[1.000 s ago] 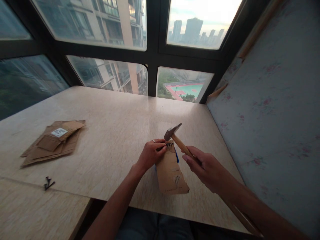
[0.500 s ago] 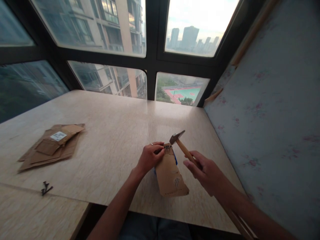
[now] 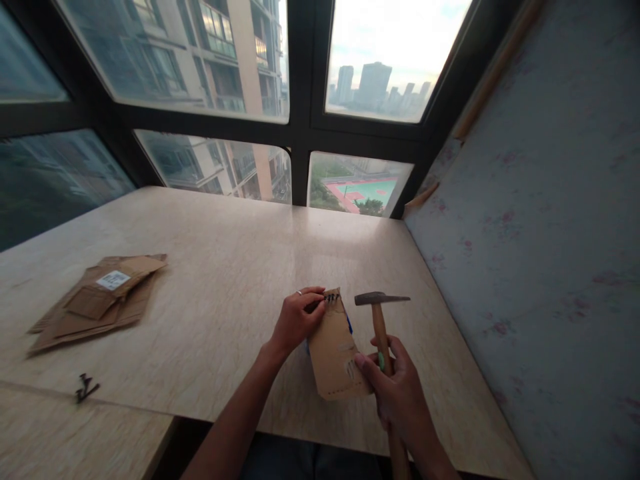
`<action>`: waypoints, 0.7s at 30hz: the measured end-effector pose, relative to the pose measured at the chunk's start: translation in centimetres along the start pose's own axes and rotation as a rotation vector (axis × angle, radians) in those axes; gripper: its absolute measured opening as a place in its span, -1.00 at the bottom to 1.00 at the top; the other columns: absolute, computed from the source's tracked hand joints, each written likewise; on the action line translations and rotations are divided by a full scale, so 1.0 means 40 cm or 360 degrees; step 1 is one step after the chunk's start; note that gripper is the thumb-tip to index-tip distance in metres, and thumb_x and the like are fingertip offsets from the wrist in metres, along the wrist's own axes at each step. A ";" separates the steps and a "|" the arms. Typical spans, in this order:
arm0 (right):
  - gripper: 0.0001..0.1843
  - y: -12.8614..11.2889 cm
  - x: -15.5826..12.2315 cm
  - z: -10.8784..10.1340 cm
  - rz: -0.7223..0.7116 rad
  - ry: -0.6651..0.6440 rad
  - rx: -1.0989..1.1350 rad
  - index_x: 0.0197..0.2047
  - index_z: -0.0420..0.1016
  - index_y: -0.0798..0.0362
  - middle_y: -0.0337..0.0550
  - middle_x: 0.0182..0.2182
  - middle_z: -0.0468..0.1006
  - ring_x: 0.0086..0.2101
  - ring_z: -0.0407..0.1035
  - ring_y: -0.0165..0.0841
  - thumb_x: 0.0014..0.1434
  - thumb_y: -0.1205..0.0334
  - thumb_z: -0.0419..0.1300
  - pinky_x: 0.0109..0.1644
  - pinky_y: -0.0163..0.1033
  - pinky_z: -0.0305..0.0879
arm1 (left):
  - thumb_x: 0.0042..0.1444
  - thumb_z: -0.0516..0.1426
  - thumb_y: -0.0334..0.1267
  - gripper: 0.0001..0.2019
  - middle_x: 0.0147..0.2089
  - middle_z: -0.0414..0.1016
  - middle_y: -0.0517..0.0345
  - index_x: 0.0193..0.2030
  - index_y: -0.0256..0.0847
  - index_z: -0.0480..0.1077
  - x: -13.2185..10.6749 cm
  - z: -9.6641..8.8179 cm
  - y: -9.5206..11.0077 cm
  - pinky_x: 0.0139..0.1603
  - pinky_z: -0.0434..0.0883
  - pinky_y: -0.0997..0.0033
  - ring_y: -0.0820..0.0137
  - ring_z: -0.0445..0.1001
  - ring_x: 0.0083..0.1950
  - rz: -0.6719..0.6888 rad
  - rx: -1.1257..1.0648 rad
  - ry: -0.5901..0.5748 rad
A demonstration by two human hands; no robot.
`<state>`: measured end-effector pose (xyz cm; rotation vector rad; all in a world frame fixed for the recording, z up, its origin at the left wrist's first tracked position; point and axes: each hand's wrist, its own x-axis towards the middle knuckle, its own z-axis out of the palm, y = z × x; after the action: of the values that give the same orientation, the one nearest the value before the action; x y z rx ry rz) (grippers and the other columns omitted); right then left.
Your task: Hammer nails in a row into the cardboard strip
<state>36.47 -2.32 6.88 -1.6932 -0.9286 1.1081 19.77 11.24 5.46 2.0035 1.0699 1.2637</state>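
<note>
A piece of brown cardboard (image 3: 334, 360) lies lengthwise in front of me, with a blue edge (image 3: 349, 325) showing along its right side. Several short black nails (image 3: 331, 298) stand in a row at its far end. My left hand (image 3: 300, 319) rests on the cardboard's far left corner, its thumb and fingers pinched at a nail; the fingers partly hide it. Wrapped round the wooden handle of a hammer (image 3: 381, 327) is my right hand (image 3: 397, 387), just right of the cardboard. The hammer's metal head is raised to the right of the nails, apart from them.
Folded brown cardboard (image 3: 115, 303) with a white label is on the left of the marble-patterned tabletop (image 3: 215, 247). Loose black nails (image 3: 86, 388) lie near the front left edge. A papered wall (image 3: 525, 267) bounds the right side, and framed windows (image 3: 300, 133) the back.
The hammer has swung back from beside the nails to the right, its handle now more upright. My right hand has drawn lower and nearer me. My left hand stays at the nails.
</note>
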 end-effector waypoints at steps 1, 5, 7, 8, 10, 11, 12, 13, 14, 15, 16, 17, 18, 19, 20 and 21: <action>-0.46 -0.005 -0.001 0.001 0.0005 0.0000 0.0032 -0.07 0.15 -0.05 -0.33 -0.42 0.43 -0.82 0.10 -0.56 0.07 -0.18 0.23 -0.87 -0.41 -0.03 | 0.11 0.17 -0.37 -0.88 -0.12 0.61 -0.02 -0.31 -0.23 0.56 0.002 -0.002 0.002 -0.04 0.54 0.24 0.31 0.58 -0.12 0.0004 -0.0008 0.0014; -0.45 -0.024 -0.006 0.006 -0.0025 0.0010 0.0082 -0.07 0.15 -0.05 -0.34 -0.40 0.43 -0.83 0.11 -0.58 0.05 -0.18 0.25 -0.88 -0.43 -0.02 | 0.10 0.17 -0.36 -0.89 -0.13 0.61 -0.02 -0.32 -0.23 0.56 0.011 -0.011 0.002 -0.05 0.54 0.25 0.32 0.59 -0.14 0.0024 -0.0029 0.0029; -0.46 -0.024 -0.004 0.009 -0.0020 -0.0009 0.0076 -0.06 0.16 -0.05 -0.35 -0.40 0.43 -0.83 0.12 -0.58 0.05 -0.18 0.24 -0.88 -0.43 -0.01 | 0.08 0.18 -0.37 -0.89 -0.13 0.61 -0.02 -0.33 -0.23 0.56 0.016 -0.016 -0.003 -0.05 0.54 0.25 0.31 0.59 -0.14 0.0022 -0.0017 0.0004; -0.46 -0.021 -0.003 0.010 -0.0016 -0.0017 0.0069 -0.06 0.16 -0.05 -0.35 -0.41 0.43 -0.83 0.12 -0.57 0.06 -0.17 0.24 -0.88 -0.42 -0.01 | 0.07 0.18 -0.38 -0.89 -0.14 0.62 -0.02 -0.33 -0.23 0.57 0.018 -0.017 -0.006 -0.06 0.54 0.24 0.31 0.59 -0.14 0.0017 -0.0009 -0.0020; -0.46 -0.011 0.001 0.013 -0.0015 -0.0012 0.0045 -0.05 0.15 -0.04 -0.34 -0.41 0.42 -0.82 0.12 -0.57 0.07 -0.17 0.22 -0.88 -0.42 0.00 | 0.05 0.19 -0.40 -0.89 -0.15 0.62 0.00 -0.33 -0.22 0.57 0.022 -0.019 -0.013 -0.07 0.55 0.25 0.31 0.60 -0.16 -0.0003 0.0005 -0.0080; -0.46 -0.006 0.003 0.014 -0.0022 -0.0003 0.0030 -0.04 0.15 -0.04 -0.32 -0.41 0.43 -0.82 0.12 -0.57 0.08 -0.16 0.22 -0.88 -0.42 0.00 | 0.04 0.19 -0.40 -0.88 -0.15 0.63 0.00 -0.33 -0.22 0.58 0.023 -0.020 -0.016 -0.07 0.55 0.25 0.31 0.60 -0.16 -0.0014 0.0008 -0.0104; -0.47 -0.001 0.004 0.015 -0.0034 0.0009 0.0017 -0.04 0.15 -0.03 -0.31 -0.40 0.43 -0.81 0.12 -0.57 0.08 -0.15 0.22 -0.87 -0.42 0.00 | 0.04 0.19 -0.40 -0.88 -0.15 0.63 0.01 -0.32 -0.21 0.58 0.024 -0.020 -0.018 -0.07 0.55 0.26 0.31 0.60 -0.16 -0.0023 0.0009 -0.0124; -0.48 0.003 0.004 0.016 -0.0049 0.0024 0.0008 -0.04 0.15 -0.02 -0.29 -0.40 0.44 -0.80 0.12 -0.57 0.09 -0.14 0.22 -0.86 -0.43 0.01 | 0.04 0.19 -0.40 -0.88 -0.15 0.63 0.01 -0.32 -0.21 0.58 0.024 -0.019 -0.020 -0.07 0.55 0.26 0.31 0.60 -0.15 -0.0033 0.0007 -0.0136; -0.49 0.006 0.004 0.018 -0.0065 0.0039 0.0003 -0.04 0.16 -0.01 -0.28 -0.40 0.44 -0.79 0.13 -0.57 0.10 -0.13 0.21 -0.85 -0.43 0.02 | 0.04 0.19 -0.40 -0.88 -0.14 0.63 0.01 -0.31 -0.21 0.58 0.025 -0.019 -0.021 -0.06 0.54 0.27 0.31 0.60 -0.15 -0.0042 0.0005 -0.0146; -0.49 0.008 0.004 0.020 -0.0077 0.0051 -0.0001 -0.05 0.16 -0.01 -0.27 -0.40 0.44 -0.78 0.13 -0.57 0.10 -0.12 0.21 -0.84 -0.43 0.04 | 0.05 0.19 -0.40 -0.88 -0.14 0.63 0.01 -0.31 -0.21 0.58 0.025 -0.018 -0.021 -0.06 0.54 0.27 0.31 0.60 -0.14 -0.0049 0.0004 -0.0151; -0.50 0.008 0.003 0.022 -0.0083 0.0057 -0.0004 -0.05 0.16 -0.01 -0.27 -0.40 0.44 -0.77 0.14 -0.56 0.11 -0.12 0.21 -0.83 -0.43 0.05 | 0.05 0.19 -0.39 -0.88 -0.13 0.62 0.00 -0.31 -0.21 0.58 0.025 -0.017 -0.021 -0.05 0.54 0.27 0.31 0.60 -0.14 -0.0052 0.0003 -0.0157; -0.50 0.008 0.002 0.024 -0.0080 0.0056 -0.0008 -0.05 0.16 -0.01 -0.27 -0.40 0.44 -0.77 0.14 -0.56 0.11 -0.12 0.21 -0.83 -0.42 0.06 | 0.06 0.19 -0.39 -0.88 -0.13 0.62 0.00 -0.30 -0.21 0.58 0.025 -0.017 -0.021 -0.05 0.54 0.28 0.31 0.60 -0.13 -0.0052 0.0001 -0.0165; -0.50 0.008 0.002 0.026 -0.0068 0.0053 -0.0015 -0.05 0.16 -0.01 -0.27 -0.39 0.44 -0.78 0.14 -0.56 0.11 -0.13 0.21 -0.84 -0.42 0.05 | 0.06 0.19 -0.39 -0.88 -0.13 0.62 0.00 -0.30 -0.21 0.58 0.024 -0.016 -0.022 -0.05 0.54 0.28 0.31 0.60 -0.13 -0.0046 -0.0002 -0.0171; -0.49 0.007 0.001 0.027 -0.0052 0.0049 -0.0023 -0.04 0.16 -0.02 -0.27 -0.38 0.44 -0.78 0.13 -0.57 0.11 -0.14 0.20 -0.85 -0.42 0.04 | 0.06 0.19 -0.39 -0.88 -0.13 0.62 0.00 -0.30 -0.21 0.58 0.023 -0.015 -0.023 -0.04 0.54 0.28 0.31 0.60 -0.12 -0.0037 -0.0006 -0.0169; -0.49 0.006 0.001 0.026 -0.0036 0.0042 -0.0030 -0.03 0.15 -0.02 -0.27 -0.37 0.44 -0.79 0.12 -0.57 0.11 -0.15 0.20 -0.85 -0.42 0.04 | 0.06 0.19 -0.39 -0.88 -0.13 0.62 0.00 -0.29 -0.21 0.58 0.022 -0.014 -0.025 -0.04 0.54 0.27 0.31 0.60 -0.12 -0.0031 -0.0011 -0.0165; -0.48 0.004 0.000 0.025 -0.0022 0.0034 -0.0040 -0.03 0.15 -0.02 -0.26 -0.36 0.45 -0.80 0.12 -0.58 0.12 -0.16 0.19 -0.86 -0.42 0.02 | 0.06 0.19 -0.38 -0.88 -0.13 0.62 0.00 -0.29 -0.21 0.59 0.021 -0.014 -0.026 -0.04 0.54 0.27 0.31 0.60 -0.12 -0.0030 -0.0016 -0.0154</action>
<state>35.56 -2.09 6.52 -1.7132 -0.9432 1.0714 19.11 12.52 5.28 2.0208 1.0322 1.1476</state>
